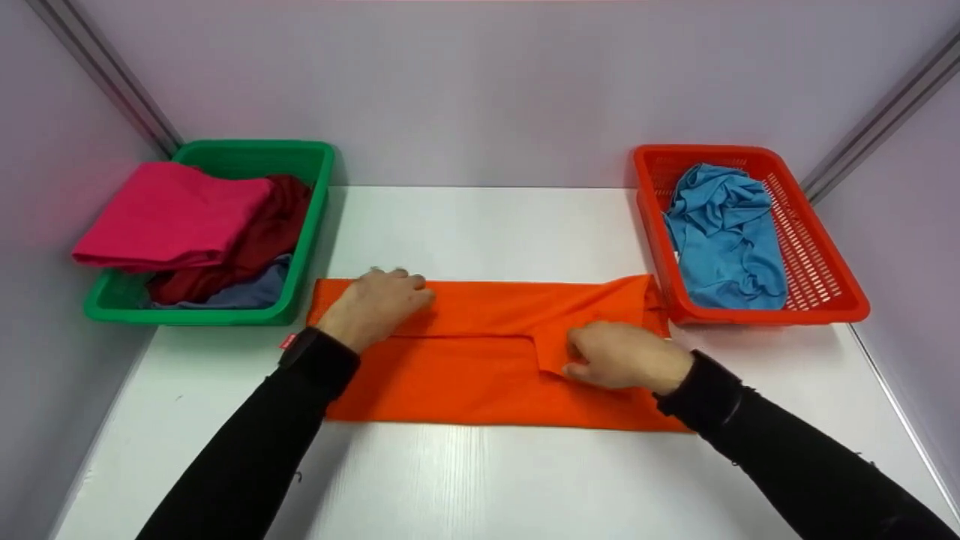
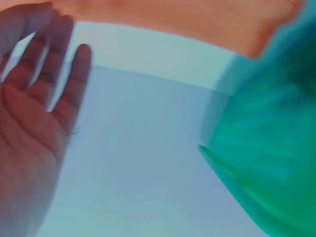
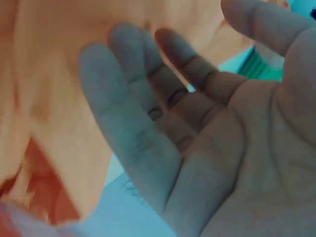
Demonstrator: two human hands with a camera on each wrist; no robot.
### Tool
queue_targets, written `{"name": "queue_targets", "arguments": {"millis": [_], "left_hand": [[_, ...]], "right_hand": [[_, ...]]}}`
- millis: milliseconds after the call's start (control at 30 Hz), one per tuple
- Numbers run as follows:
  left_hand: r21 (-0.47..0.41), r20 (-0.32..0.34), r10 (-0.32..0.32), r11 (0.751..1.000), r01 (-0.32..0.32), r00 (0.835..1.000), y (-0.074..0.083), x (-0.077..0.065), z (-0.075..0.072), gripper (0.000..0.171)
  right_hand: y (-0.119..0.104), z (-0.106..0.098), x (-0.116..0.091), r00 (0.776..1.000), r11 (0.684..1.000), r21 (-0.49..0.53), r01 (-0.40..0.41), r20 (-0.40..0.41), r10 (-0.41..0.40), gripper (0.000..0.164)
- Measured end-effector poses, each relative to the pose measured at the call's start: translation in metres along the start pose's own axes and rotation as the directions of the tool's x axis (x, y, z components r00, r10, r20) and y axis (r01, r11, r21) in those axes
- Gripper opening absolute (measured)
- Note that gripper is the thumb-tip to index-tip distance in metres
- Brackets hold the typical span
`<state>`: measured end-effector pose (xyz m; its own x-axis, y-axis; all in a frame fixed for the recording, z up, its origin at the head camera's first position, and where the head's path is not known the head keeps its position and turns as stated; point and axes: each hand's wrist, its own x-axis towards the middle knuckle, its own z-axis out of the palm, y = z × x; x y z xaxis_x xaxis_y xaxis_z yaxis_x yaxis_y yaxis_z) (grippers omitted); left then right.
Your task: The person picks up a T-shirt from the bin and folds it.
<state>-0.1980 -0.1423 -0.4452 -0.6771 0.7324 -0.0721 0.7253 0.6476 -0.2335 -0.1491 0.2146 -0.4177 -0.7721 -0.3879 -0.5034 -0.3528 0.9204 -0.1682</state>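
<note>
An orange garment (image 1: 465,382) lies folded into a long strip across the white table, with a small red tag (image 1: 288,341) at its left end. Near that end, my left hand (image 1: 380,304) is over the upper layer; the left wrist view shows its fingers extended and nothing held. Toward the right, a sleeve-like flap (image 1: 555,345) lies folded over the strip. My right hand (image 1: 626,354) is at this flap, fingers loosely bent and thumb apart in the right wrist view. No cloth is pinched there. Whether its fingertips touch the fabric is hard to tell.
At the left stands a green basket (image 1: 324,202) holding pink folded cloth (image 1: 176,214), dark red cloth (image 1: 289,206) and grey-blue cloth (image 1: 255,289). A red basket (image 1: 806,225) with crumpled blue cloth (image 1: 724,232) is at the right, close to the garment's end. Pale walls (image 1: 480,90) enclose the table.
</note>
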Motion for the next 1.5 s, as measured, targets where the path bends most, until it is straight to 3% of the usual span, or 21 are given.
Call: {"name": "queue_targets", "arguments": {"millis": [100, 167, 267, 533, 700, 833, 1000, 1100, 1200, 1300, 1400, 1500], "left_hand": [[-0.083, 0.001, 0.016, 0.996, -0.016, 1.000, 0.000, 0.001, 0.003, 0.032], [-0.193, 0.005, 0.022, 0.981, -0.020, 1.000, -0.001, 0.000, 0.007, 0.032], [-0.299, 0.040, -0.013, 0.954, 0.024, 0.999, -0.001, -0.001, 0.009, 0.033], [-0.318, 0.137, -0.103, 0.937, 0.142, 0.985, 0.009, -0.006, 0.006, 0.030], [-0.339, 0.188, -0.110, 0.925, 0.169, 0.976, 0.021, -0.006, 0.001, 0.039], [-0.286, 0.193, -0.087, 0.948, 0.140, 0.977, 0.034, -0.005, -0.004, 0.046], [-0.120, 0.183, -0.059, 0.989, 0.082, 0.981, 0.043, -0.001, -0.012, 0.051], [0.013, 0.129, -0.037, 0.999, 0.036, 0.991, 0.038, 0.007, -0.012, 0.045], [0.116, 0.030, -0.006, 0.993, 0.003, 1.000, 0.031, 0.021, -0.007, 0.045], [0.139, -0.014, 0.044, 0.989, -0.041, 0.999, 0.026, 0.035, -0.001, 0.063], [0.110, 0.043, 0.088, 0.990, -0.092, 0.995, 0.026, 0.044, 0.002, 0.086], [0.093, 0.148, 0.100, 0.989, -0.115, 0.984, 0.028, 0.045, 0.001, 0.099]], "right_hand": [[-0.004, 0.009, 0.007, 0.999, 0.999, 0.009, -0.037, 0.008, 0.037, 0.042], [-0.004, 0.012, 0.011, 0.999, 0.999, 0.006, -0.047, -0.006, 0.047, 0.050], [-0.003, 0.013, 0.015, 0.996, 0.998, 0.005, -0.068, -0.052, 0.068, 0.057], [0.001, 0.006, 0.035, 0.974, 0.987, 0.003, -0.162, -0.158, 0.161, 0.083], [0.013, -0.002, 0.057, 0.971, 0.990, 0.017, -0.140, -0.193, 0.141, 0.090], [0.024, -0.007, 0.073, 0.970, 0.995, 0.038, -0.097, -0.221, 0.104, 0.090], [0.028, -0.010, 0.078, 0.970, 0.996, 0.036, -0.079, -0.227, 0.085, 0.090], [0.020, -0.008, 0.072, 0.973, 0.996, 0.009, -0.087, -0.214, 0.087, 0.092], [0.007, -0.004, 0.064, 0.976, 0.994, -0.021, -0.108, -0.191, 0.102, 0.094], [-0.007, 0.000, 0.060, 0.980, 0.991, -0.045, -0.126, -0.163, 0.117, 0.097], [-0.016, 0.003, 0.062, 0.983, 0.990, -0.054, -0.130, -0.138, 0.121, 0.101], [-0.013, 0.003, 0.070, 0.988, 0.993, -0.040, -0.112, -0.113, 0.107, 0.103]]}}
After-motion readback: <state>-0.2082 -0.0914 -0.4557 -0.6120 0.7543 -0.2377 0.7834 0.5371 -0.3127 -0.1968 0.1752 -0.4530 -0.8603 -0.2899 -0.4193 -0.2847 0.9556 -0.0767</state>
